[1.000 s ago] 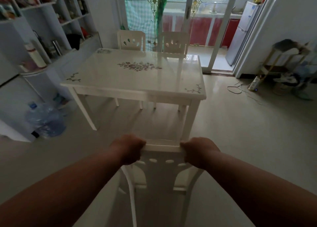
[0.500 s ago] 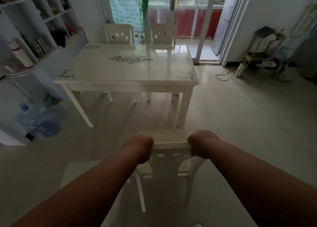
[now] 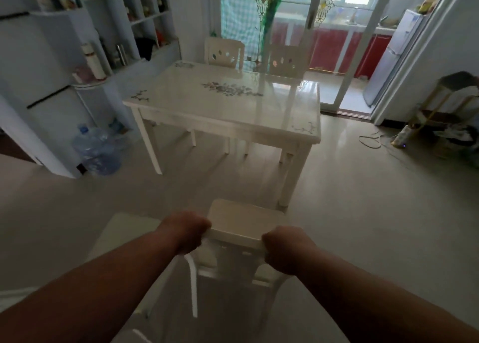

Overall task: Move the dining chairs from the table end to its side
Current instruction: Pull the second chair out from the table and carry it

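Firmly, both hands' grip clasps chair [image 3: 234, 235] top.

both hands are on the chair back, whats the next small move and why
Probably carry the chair forward toward the near side of the table. The left hand and right hand grip its top rail, and open floor separates it from the table.

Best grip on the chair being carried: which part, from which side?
Take the chair by its top rail, from behind the backrest, one hand at each end. The rail is a flat bar that fingers can wrap. The left hand and right hand grip it this way, which probably keeps the chair level.
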